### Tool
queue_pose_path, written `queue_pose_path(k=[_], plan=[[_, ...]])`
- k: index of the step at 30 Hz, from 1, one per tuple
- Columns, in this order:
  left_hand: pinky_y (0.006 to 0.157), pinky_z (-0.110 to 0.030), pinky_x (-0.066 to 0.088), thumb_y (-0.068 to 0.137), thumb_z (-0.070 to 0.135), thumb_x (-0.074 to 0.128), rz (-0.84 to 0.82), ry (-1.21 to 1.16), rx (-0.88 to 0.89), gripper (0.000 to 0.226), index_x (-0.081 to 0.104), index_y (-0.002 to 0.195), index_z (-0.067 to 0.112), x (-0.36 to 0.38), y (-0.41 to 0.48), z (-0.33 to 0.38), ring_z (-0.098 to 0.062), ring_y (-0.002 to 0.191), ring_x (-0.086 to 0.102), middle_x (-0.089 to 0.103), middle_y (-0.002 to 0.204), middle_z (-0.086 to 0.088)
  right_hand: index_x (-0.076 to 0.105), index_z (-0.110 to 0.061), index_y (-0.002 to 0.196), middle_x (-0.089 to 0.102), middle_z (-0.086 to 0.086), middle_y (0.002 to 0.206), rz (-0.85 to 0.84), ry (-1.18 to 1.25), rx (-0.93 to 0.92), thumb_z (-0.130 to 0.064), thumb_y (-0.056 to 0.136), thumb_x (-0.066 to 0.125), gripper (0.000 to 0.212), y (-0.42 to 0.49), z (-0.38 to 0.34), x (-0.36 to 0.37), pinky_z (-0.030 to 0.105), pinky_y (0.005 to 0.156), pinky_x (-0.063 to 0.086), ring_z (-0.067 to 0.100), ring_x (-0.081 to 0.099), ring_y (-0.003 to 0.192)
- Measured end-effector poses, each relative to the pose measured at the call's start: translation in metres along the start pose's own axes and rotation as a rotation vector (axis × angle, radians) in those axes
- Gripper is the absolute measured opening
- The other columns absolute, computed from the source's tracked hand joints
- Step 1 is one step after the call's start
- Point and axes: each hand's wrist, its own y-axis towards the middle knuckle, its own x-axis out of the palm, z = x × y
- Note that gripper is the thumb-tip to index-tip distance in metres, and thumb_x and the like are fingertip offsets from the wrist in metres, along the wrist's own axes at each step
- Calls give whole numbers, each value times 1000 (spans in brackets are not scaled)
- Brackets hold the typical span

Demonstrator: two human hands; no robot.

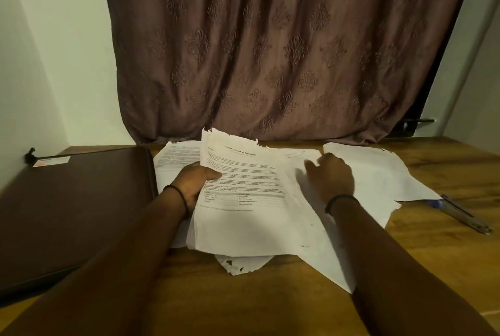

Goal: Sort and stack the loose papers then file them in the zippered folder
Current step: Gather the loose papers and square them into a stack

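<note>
Surface: a warm brown wood-grain table [243, 295], pushed up to the back of the room. Behind it hangs a dull mauve curtain with an embossed leaf pattern [270, 51], its hem reaching the tabletop. Pale greenish walls [54, 65] stand either side. Light is dim.

Container: a dark brown zippered folder [75, 200] lies flat on the table's left side, cover down. Its contents can't be seen. A small pale label [51, 161] sits near its far edge.

Papers: all are outside the folder, spread over the middle of the table just to its right.
- Your left hand [193, 184] grips a stack of white printed sheets with a ragged top edge [243, 195]. The thumb is on top and the fingers are underneath. The far end is tilted up off the table.
- Your right hand [331, 176] lies palm down on a loose white sheet [297, 162] beside the stack. Its fingers are relaxed and clamp nothing, and its outline is slightly blurred.
- More plain white sheets [378, 173] fan out to the right.
- One printed page [176, 157] lies behind your left hand.
- A torn, hole-pocked sheet [240, 264] pokes out at the near edge.

Extras: clear-barrelled pens [460, 212] lie on the table near the right-hand sheets. A thin dark band is on each wrist [178, 195].
</note>
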Motion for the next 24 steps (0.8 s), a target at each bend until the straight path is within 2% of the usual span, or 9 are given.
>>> queue_pose_path(k=[2,5,7,9,14,16,18,21,24], plan=[[50,-23,54,91,-10,52,59,78,62,34,61,120,5,2,-2,2,-23,79,66,67,106,-9,54,-12,123,60,14,123,-66,-203,122,-59,85,56,61,5,14,-4,44,97,44,35,55,114],[60,-23,50,90,-10,54,133,186,108,34,61,119,6,0,0,3,-19,77,62,65,111,-8,34,-16,145,37,21,152,-230,-378,285,-82,72,50,99,4,24,-5,59,114,21,44,34,138],[68,-28,49,89,-10,55,129,213,101,35,61,121,3,-2,2,2,-22,82,62,65,116,-10,24,-18,151,25,21,158,-305,-380,282,-88,67,49,112,3,23,-7,62,115,12,45,22,144],[64,-25,47,90,-8,56,133,273,97,35,60,123,2,-3,1,3,-19,80,61,63,112,-8,27,-19,150,30,19,156,-307,-392,257,-90,63,51,115,3,22,-11,61,114,15,43,25,143],[84,-31,45,87,-8,59,147,347,111,36,61,123,0,-5,5,2,-27,97,59,63,124,-14,46,-22,137,42,14,146,-272,-467,273,-89,62,58,101,8,24,-23,57,111,24,37,33,137],[84,-31,45,87,-8,59,145,342,109,36,61,122,-1,-6,8,1,-27,97,59,63,123,-14,51,-23,132,48,12,142,-274,-459,268,-84,64,62,92,9,22,-27,57,110,24,36,37,135],[82,-30,45,87,-8,59,141,340,104,36,61,122,0,-6,10,1,-27,96,59,63,123,-14,54,-22,127,56,11,133,-218,-393,254,-70,71,70,75,10,20,-28,56,109,24,35,42,130],[74,-27,48,88,-8,58,137,309,93,35,61,121,0,-6,10,1,-24,87,62,64,120,-12,62,-20,115,64,9,114,37,-273,176,-34,86,68,34,9,15,-34,54,104,27,33,53,114],[57,-23,46,89,-8,56,132,268,85,33,61,121,1,-5,9,0,-17,76,61,64,110,-9,62,-15,105,68,13,101,332,-126,65,-24,89,65,18,8,7,-41,48,94,35,35,60,98]])
